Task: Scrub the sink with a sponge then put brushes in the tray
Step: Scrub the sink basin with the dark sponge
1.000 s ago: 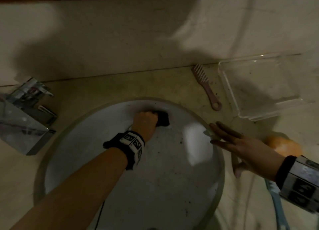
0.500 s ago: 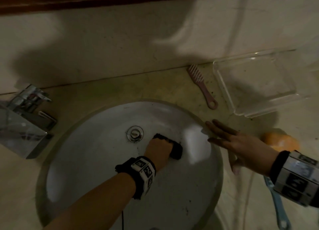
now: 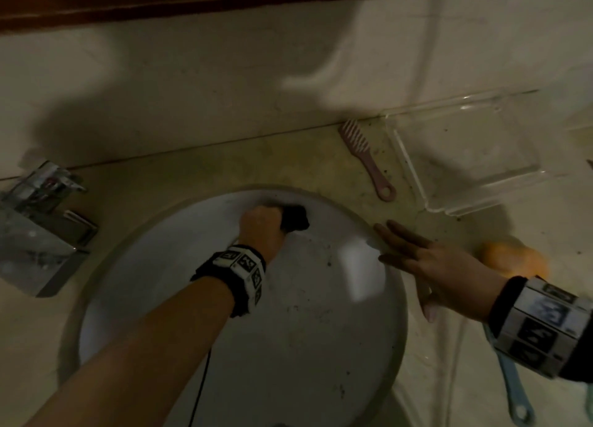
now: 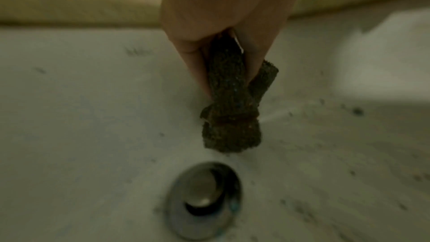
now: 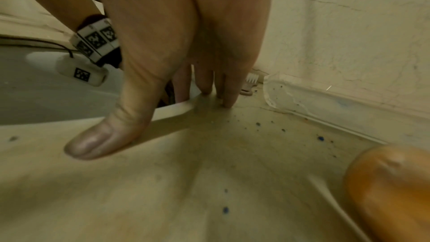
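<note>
My left hand (image 3: 261,229) grips a dark scrubbing sponge (image 3: 295,221) and presses it against the far wall of the round white sink (image 3: 288,346). In the left wrist view the sponge (image 4: 230,109) is pinched between my fingers just above the metal drain (image 4: 204,200). My right hand (image 3: 426,259) lies flat with straight fingers on the sink's right rim and the counter. A pink brush (image 3: 365,157) lies on the counter behind the sink. A blue brush (image 3: 513,391) lies near my right wrist. The clear tray (image 3: 465,157) stands at the back right, holding nothing.
A chrome faucet (image 3: 41,221) stands at the left of the sink. An orange soap-like lump (image 3: 513,258) rests on the counter right of my right hand, also in the right wrist view (image 5: 391,190). The wall (image 3: 224,89) rises just behind the counter. Dark specks dot the basin.
My left hand moved the sponge from the basin's middle right of the drain back up to the far wall. The right hand stayed on the rim.
</note>
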The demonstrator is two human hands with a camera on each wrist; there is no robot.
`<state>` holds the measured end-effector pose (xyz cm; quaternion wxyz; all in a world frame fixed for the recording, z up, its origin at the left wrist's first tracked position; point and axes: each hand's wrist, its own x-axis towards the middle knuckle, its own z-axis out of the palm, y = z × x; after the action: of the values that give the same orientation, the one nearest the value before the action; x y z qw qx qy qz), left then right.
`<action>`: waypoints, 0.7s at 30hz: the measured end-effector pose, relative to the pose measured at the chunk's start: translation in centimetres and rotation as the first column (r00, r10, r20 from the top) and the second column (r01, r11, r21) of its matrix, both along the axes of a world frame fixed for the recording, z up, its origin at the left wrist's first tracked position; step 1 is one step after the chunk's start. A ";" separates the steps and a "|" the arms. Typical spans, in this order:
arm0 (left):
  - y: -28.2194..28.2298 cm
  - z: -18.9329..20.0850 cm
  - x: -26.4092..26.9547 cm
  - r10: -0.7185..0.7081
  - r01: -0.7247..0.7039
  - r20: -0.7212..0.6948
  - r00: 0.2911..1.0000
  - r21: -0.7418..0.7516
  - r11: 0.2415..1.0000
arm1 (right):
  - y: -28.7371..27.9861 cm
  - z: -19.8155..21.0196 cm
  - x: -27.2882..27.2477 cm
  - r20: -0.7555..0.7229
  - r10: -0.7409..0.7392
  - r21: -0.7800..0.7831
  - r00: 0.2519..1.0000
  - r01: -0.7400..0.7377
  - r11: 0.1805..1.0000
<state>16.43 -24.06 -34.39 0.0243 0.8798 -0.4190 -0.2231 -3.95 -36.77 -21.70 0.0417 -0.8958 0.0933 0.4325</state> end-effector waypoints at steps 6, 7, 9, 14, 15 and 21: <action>-2.9 -1.1 -4.0 -0.138 0.142 -0.133 0.982 0.024 0.990 | -0.3 -0.1 -0.1 0.000 -0.004 0.020 1.000 0.004 1.000; -2.9 -1.1 -4.7 -0.168 0.174 -0.153 0.974 0.024 0.984 | -0.4 -0.2 -0.1 0.001 -0.001 0.021 1.000 0.001 1.000; -2.4 -0.6 -6.1 -0.247 0.259 -0.198 0.949 0.035 0.965 | -0.4 -0.3 -0.2 0.002 -0.004 0.017 1.000 0.004 1.000; 0.7 0.5 -9.8 -0.371 0.435 -0.377 0.848 0.097 0.895 | -0.3 -0.4 -0.2 0.002 -0.006 0.020 1.000 0.006 1.000; 1.4 0.3 -10.1 -0.385 0.460 -0.427 0.818 0.084 0.884 | -0.4 -0.4 -0.2 0.004 0.002 0.013 1.000 -0.002 1.000; 3.0 0.6 -6.9 -0.276 0.328 -0.522 0.807 0.008 0.945 | -0.7 -1.4 -0.8 0.067 0.032 -0.006 0.997 -0.032 0.999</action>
<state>9.54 -21.03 -33.75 0.0563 0.7104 -0.5203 -0.4707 -4.79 -37.47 -23.08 0.0357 -0.9113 0.0786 0.4025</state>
